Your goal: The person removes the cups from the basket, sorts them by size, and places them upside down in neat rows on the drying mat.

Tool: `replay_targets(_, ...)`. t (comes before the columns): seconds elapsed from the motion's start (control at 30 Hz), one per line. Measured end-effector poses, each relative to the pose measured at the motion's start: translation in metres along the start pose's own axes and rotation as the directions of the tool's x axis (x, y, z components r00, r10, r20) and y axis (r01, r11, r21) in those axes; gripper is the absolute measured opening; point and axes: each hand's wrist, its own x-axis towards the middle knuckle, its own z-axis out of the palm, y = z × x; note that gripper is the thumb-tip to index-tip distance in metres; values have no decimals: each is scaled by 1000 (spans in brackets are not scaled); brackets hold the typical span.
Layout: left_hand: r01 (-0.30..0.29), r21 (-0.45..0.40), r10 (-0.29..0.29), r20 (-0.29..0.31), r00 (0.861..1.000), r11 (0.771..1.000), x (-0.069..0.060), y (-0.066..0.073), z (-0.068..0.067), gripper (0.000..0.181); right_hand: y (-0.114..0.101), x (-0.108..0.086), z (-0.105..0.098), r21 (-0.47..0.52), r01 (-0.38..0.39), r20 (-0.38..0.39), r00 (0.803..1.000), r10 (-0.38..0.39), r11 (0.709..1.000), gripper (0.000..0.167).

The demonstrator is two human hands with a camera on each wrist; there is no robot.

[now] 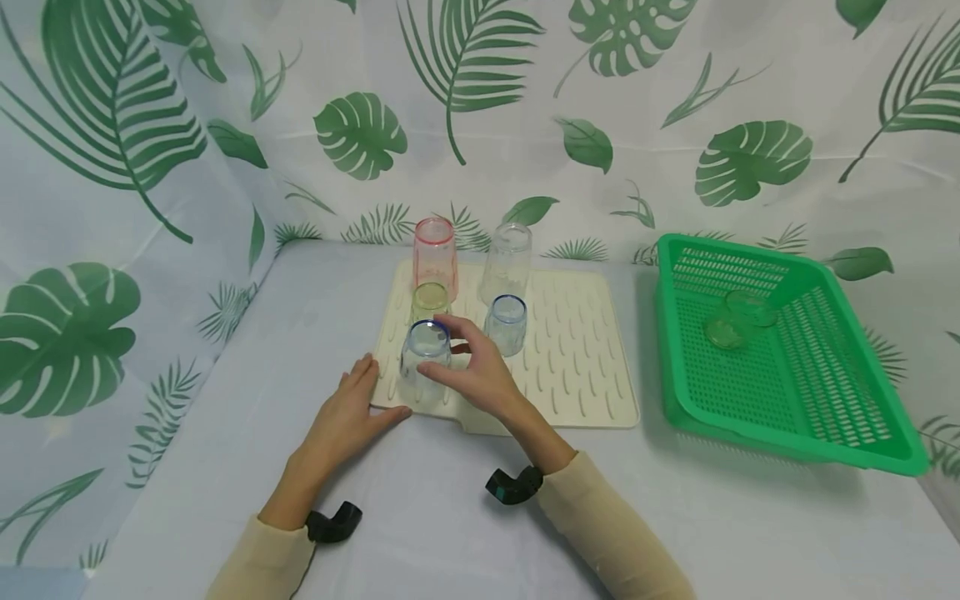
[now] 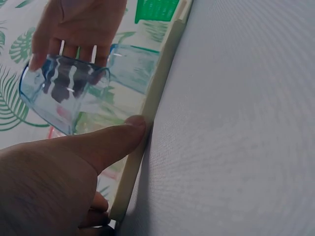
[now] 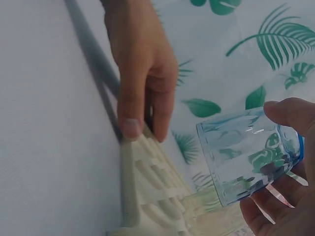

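My right hand [image 1: 480, 367] grips a clear glass [image 1: 416, 357] with a blue edge at its top, thumb on one side and fingers on the other. In the right wrist view, this glass hangs above the cream ridged drying mat [image 3: 152, 182]. My left hand [image 1: 341, 423] rests at the mat's front left corner, its thumb along the front edge and its fingers at the left edge. Behind the held glass stands a yellow-green glass [image 1: 431, 294], partly hidden. Another blue-edged glass [image 1: 507, 329] stands on the mat just right of my right hand.
A tall pink-rimmed glass [image 1: 435, 262] and a tall clear glass [image 1: 508, 267] stand at the mat's back. To the right is a green plastic basket [image 1: 795, 446] with greenish glassware [image 1: 726, 333] inside. A leaf-patterned cloth [image 1: 525, 125] hangs behind the table.
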Motion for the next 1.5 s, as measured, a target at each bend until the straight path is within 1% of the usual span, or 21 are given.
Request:
replay_targets(0.27, 17, -6, -17, -3, 1000, 1000, -2, -2, -3, 98, 6, 2, 10, -48, -13, 19, 1000, 14, 999, 68)
replay_targets(0.63, 13, 9, -13, 5, 1000, 1000, -3, -1, -2, 98, 20, 1, 19, -23, -54, 10, 998, 54, 998, 70)
replay_targets(0.8, 29, 8, -29, 18, 999, 1000, -2, 0, -1, 99, 23, 0, 21, -55, -37, 12, 999, 37, 998, 70)
replay_targets(1.03, 39, 5, -39, 21, 999, 999, -4, 1, -1, 97, 22, -2, 21, -159, -18, 39, 999, 25, 987, 72)
replay_targets(1.17, 30, 4, -30, 17, 999, 1000, -4, 0, -1, 96, 20, -2, 19, -212, -10, 61, 998, 24, 977, 72)
replay_targets(1.33, 24, 1, -24, 17, 1000, 1000, -4, 0, -1, 96, 17, -1, 16, -240, 11, 67, 998, 5, 971, 69)
replay_targets(1.5, 27, -7, -27, 23, 999, 1000, -3, -1, -1, 97, 12, -1, 13, -225, 42, 55, 998, -31, 973, 66)
